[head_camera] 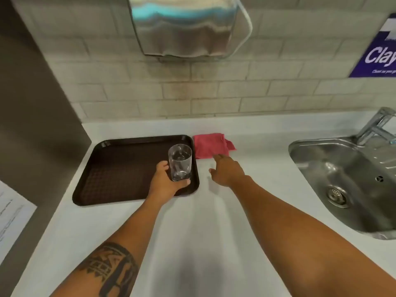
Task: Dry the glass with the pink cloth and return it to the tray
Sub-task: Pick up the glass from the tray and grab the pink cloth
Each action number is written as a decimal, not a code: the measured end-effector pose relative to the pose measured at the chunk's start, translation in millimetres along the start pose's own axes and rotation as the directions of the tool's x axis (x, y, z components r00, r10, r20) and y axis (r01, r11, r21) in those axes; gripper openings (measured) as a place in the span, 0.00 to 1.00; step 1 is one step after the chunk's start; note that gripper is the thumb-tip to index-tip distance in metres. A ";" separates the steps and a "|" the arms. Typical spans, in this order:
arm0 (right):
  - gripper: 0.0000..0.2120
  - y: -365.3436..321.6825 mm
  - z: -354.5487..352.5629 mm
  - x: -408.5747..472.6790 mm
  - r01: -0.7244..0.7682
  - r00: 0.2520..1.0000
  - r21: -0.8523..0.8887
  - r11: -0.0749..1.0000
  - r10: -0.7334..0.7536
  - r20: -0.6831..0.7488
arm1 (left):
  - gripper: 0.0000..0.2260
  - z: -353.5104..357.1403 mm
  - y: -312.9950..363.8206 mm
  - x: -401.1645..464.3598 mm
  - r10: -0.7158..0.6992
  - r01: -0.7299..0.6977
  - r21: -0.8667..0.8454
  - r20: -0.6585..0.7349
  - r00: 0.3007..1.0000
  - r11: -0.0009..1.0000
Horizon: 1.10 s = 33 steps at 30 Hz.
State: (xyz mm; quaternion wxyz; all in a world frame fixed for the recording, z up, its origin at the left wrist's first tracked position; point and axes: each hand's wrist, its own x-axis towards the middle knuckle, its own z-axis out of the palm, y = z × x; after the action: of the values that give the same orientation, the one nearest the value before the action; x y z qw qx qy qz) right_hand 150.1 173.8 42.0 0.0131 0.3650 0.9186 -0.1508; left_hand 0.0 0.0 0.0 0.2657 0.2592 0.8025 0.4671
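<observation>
Left hand (166, 182) is wrapped around the lower part of the clear glass (180, 162), thumb on the left side, fingertips curling round its base, and the glass stands upright over the right-hand end of the dark brown tray (120, 168); whether its base rests on the tray or sits just above it, I can't tell from here. Right hand (228, 171) is stretched out over the white counter (205, 221), fingers loosely spread and gripping nothing, its longest fingertip right at the near edge of the pink cloth (211, 145). That cloth lies folded flat on the counter, just beside the tray's far right corner. Off to the right, a steel sink (342, 168) with its tap (377, 125); up on the tiled wall, a shiny metal dispenser (186, 26).
</observation>
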 end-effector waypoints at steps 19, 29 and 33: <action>0.36 19.3 33.3 103.1 -0.099 0.981 -0.169 0.981 0.124 0.147 | 0.25 8.1 -1.1 32.7 0.069 -0.066 -0.047 0.068 0.995 0.997; 0.18 10.5 8.7 84.7 -0.264 0.964 0.453 0.851 0.232 0.126 | 0.20 12.2 34.1 28.5 0.057 -0.014 -0.312 0.130 0.990 0.950; 0.24 -1.8 -19.6 38.0 -0.226 0.966 0.972 0.057 0.145 0.216 | 0.19 16.2 49.5 25.8 0.062 -0.003 -0.403 0.132 0.989 0.915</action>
State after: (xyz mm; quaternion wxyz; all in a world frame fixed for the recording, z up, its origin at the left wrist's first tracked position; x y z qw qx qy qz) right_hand 122.8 203.6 56.1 -0.1901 0.3869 0.5183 -0.7386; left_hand 0.5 48.3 32.4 0.3619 0.2452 0.6642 0.6063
